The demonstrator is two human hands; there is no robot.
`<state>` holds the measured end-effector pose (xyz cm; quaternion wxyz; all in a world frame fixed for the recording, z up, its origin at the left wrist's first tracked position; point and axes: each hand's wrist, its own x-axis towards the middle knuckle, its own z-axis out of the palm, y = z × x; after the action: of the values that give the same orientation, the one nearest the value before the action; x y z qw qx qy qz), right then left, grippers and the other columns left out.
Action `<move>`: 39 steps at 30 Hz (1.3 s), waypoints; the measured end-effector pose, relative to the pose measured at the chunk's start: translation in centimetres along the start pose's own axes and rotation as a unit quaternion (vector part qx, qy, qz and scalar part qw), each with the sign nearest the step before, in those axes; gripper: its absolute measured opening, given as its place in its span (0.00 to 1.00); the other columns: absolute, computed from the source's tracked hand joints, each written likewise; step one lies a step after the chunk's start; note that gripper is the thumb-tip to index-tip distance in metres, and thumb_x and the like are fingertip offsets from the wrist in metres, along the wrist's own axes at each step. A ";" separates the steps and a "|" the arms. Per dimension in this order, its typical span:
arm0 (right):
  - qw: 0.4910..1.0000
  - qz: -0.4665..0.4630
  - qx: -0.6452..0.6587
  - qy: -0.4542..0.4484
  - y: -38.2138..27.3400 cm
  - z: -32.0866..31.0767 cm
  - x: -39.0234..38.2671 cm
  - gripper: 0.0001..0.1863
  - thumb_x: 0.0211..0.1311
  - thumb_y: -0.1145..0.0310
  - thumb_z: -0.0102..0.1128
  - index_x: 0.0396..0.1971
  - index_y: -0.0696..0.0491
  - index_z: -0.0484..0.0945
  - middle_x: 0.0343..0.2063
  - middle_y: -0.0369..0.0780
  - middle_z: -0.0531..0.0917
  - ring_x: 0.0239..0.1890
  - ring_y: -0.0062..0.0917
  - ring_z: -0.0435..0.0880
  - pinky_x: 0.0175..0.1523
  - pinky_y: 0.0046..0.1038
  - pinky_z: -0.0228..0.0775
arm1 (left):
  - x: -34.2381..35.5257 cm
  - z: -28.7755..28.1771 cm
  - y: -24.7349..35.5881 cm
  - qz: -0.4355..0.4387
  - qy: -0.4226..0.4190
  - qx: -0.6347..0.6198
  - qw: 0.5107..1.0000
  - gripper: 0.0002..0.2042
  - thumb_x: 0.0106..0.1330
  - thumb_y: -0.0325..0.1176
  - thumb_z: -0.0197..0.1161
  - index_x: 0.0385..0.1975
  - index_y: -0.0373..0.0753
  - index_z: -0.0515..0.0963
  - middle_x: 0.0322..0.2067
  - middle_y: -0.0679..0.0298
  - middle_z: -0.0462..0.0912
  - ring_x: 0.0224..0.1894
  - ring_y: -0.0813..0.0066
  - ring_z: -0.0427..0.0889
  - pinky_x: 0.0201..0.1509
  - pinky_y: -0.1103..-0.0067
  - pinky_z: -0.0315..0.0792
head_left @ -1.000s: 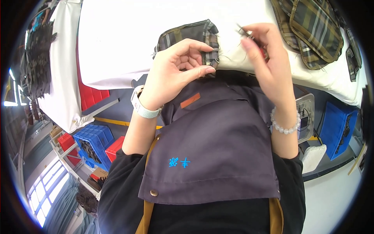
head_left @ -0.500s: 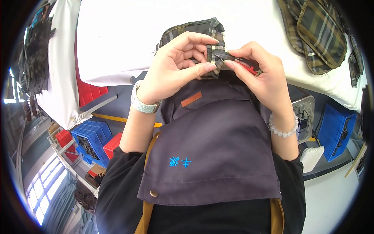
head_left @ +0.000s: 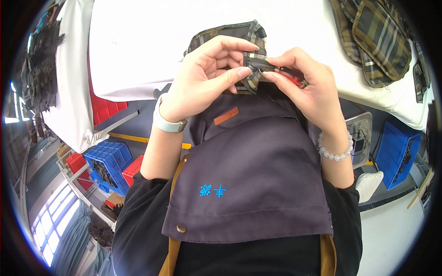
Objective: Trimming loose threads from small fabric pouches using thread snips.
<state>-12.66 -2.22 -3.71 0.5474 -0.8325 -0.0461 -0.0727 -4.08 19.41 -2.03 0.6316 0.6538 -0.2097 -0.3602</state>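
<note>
A plaid fabric piece [head_left: 230, 32] in dark green, brown and white, with bound edges, lies at the near edge of the white-covered table. My left hand [head_left: 200, 76] pinches its folded right end between thumb and fingers. My right hand [head_left: 315, 85] is closed round a pair of thread snips [head_left: 266, 66] with dark blades and a red part at the handle. The blades point left and lie against the fabric beside my left thumb. Whether they have thread or cloth between them is too small to tell.
More plaid pieces [head_left: 380, 39] are piled at the right of the white table cover [head_left: 138, 46]. Blue crates [head_left: 108, 158] and a red one [head_left: 134, 170] stand below at left. Another blue crate [head_left: 396, 152] is at lower right, near a metal-rimmed stool [head_left: 363, 133].
The snips' blades have moved left across the fabric edge, nearer my left thumb. The fabric end has folded over more, and my left thumb has drawn slightly left.
</note>
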 end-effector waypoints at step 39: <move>0.995 0.013 0.086 -0.054 0.7 -0.7 0.2 0.11 0.57 0.72 0.71 0.38 0.59 0.81 0.31 0.39 0.85 0.33 0.24 0.86 0.40 0.23 0.76 | -0.1 0.1 0.0 0.007 -0.004 0.002 1.000 0.20 0.67 0.19 0.56 0.60 0.31 0.73 0.35 0.69 0.74 0.38 0.86 0.75 0.33 0.91 0.75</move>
<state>-12.41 -3.07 -4.02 0.6142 -0.7858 -0.0711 -0.0160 -4.19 19.39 -2.03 0.6316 0.6521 -0.2179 -0.3583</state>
